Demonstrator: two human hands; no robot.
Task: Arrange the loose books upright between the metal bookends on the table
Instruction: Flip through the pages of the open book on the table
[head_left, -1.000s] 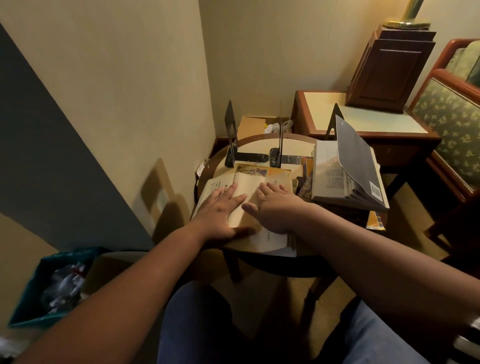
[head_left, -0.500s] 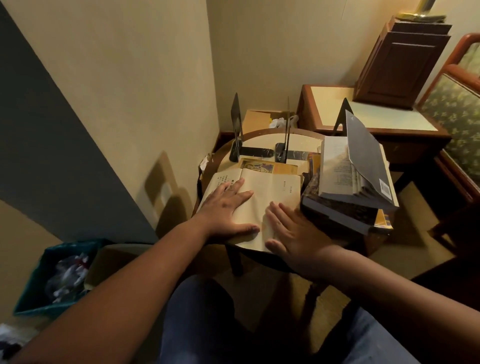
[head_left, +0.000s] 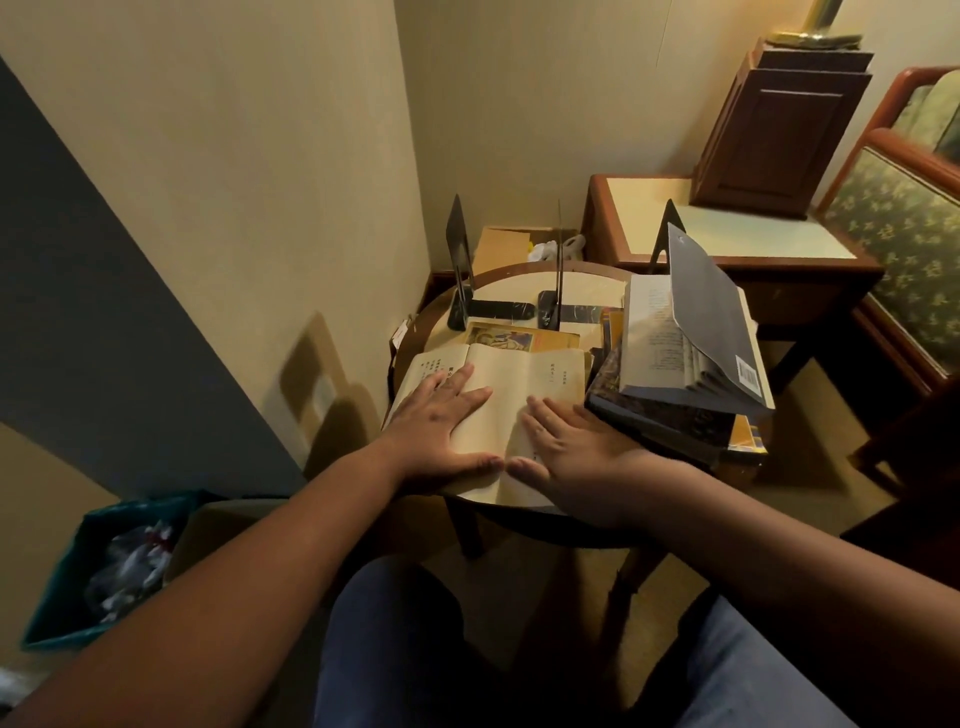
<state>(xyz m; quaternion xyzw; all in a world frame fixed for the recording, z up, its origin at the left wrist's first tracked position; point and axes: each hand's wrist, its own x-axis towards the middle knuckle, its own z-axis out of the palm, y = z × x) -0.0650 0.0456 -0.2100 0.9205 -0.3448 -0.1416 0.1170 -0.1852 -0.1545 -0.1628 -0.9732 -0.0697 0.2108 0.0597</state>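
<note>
An open cream-paged book (head_left: 524, 384) lies flat at the near side of the small round table (head_left: 498, 273). My left hand (head_left: 441, 415) rests flat on its left page, fingers straight. On the right page, my right hand (head_left: 571, 441) lies flat with spread fingers. Two black metal bookends (head_left: 460, 260) (head_left: 558, 265) stand upright at the table's far side, and a third bookend (head_left: 667, 236) peeks out behind a stack of books (head_left: 675, 410) on the right. Topping that stack is a book with a raised grey cover (head_left: 711, 312). A yellow book (head_left: 524, 340) lies flat behind the open one.
A wall stands close on the left. A wooden side table (head_left: 727, 244) with a dark wooden box (head_left: 779, 124) is at the back right, beside a green patterned chair (head_left: 904, 234). A teal bin (head_left: 98, 566) sits on the floor left. A cardboard box (head_left: 501, 247) is behind the round table.
My right hand slid off the middle of the open book toward me, then settled flat on the right page. The left hand stayed on the left page.
</note>
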